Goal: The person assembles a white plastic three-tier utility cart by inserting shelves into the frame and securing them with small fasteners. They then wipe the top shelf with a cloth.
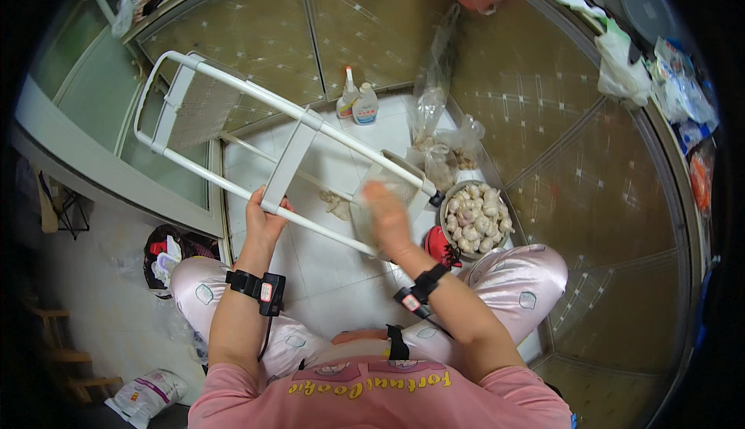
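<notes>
A white tubular frame with flat cross panels [289, 161], perhaps a folding step ladder, lies slanted before me from upper left to lower right. My left hand [265, 219] is closed around its near tube, where a cross panel joins it. Over the lower right end hovers or rests my right hand [389, 219], blurred by motion; whether it holds anything I cannot tell. A pale panel [364, 225] shows partly beneath that hand. The far tube ends in a black foot cap [436, 198], close to a bowl of garlic bulbs [477, 219].
A spray bottle [348, 94] and a white bottle [366, 105] stand by the cabinet doors [372, 27]. Clear plastic bags [433, 150] lie behind the garlic. A red shoe [439, 247] sits beside the bowl. On the left are a sliding door frame [116, 173] and a dark bag [166, 260].
</notes>
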{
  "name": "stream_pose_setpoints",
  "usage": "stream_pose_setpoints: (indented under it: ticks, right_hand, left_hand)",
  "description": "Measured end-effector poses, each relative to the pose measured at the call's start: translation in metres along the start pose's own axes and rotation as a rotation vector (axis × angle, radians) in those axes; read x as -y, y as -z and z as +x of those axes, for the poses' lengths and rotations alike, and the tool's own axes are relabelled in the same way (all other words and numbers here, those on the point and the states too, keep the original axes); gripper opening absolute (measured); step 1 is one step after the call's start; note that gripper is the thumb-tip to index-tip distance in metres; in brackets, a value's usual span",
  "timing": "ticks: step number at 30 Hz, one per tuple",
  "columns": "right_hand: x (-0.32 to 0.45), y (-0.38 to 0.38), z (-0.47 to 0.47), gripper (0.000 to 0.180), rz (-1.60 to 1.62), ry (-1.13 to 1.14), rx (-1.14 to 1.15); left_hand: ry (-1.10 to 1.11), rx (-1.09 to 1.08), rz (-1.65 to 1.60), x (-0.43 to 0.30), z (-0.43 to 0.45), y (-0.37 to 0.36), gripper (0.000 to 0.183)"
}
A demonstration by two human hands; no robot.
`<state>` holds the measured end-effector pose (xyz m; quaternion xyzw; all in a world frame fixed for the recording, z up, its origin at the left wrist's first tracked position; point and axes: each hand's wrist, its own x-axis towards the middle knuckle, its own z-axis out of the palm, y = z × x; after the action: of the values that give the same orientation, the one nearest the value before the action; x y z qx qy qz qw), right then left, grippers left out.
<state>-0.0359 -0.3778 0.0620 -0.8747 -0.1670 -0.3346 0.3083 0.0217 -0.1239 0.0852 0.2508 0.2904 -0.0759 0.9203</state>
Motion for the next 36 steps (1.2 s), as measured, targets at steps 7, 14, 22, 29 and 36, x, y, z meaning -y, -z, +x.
stream_pose_setpoints:
  ticks: [7,14,22,29,36]
  right_hand:
    - [0.075,-0.060,-0.019,0.032,0.320,-0.117,0.284]
    - [-0.002,-0.052,0.010,0.017,0.249,-0.386,0.792]
    - [-0.064,-0.180,0.077,0.017,0.976,-1.335,0.523]
    - [-0.130,-0.316,0.048,0.011,1.289,-1.330,0.342]
    - [-0.137,-0.382,0.050,0.014,1.236,-0.894,0.418]
  left_hand:
    - [-0.016,0.040,0.034,-0.006,0.010,0.008,0.028]
    - [0.009,-0.047,0.058,-0.007,0.006,0.007,0.029]
    - [-0.002,-0.076,0.056,0.000,-0.010,-0.008,0.026]
    - [0.011,-0.172,0.073,-0.001,-0.006,-0.018,0.028]
    - [0.024,-0.139,0.104,-0.003,-0.004,-0.016,0.026]
